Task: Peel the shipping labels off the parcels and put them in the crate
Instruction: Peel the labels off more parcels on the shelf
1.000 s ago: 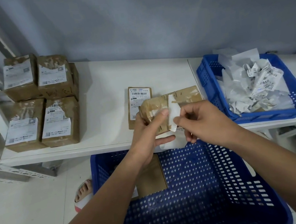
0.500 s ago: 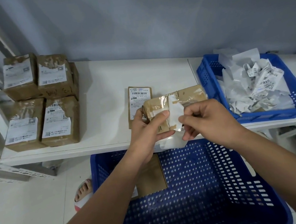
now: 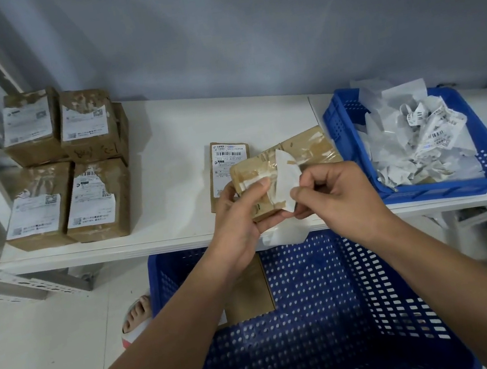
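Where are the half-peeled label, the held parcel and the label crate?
half-peeled label (image 3: 286,177): head view, white loose flap.
held parcel (image 3: 309,145): head view, taped brown top.
label crate (image 3: 343,119): head view, blue left wall.

White shelf (image 3: 180,137); labelled parcels (image 3: 69,180) left; flat parcel (image 3: 227,161) middle; blue crate (image 3: 447,187) right

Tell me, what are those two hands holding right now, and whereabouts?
The left hand grips the brown parcel by its near left end, thumb on top; the right hand pinches the half-peeled white label at its loose edge.
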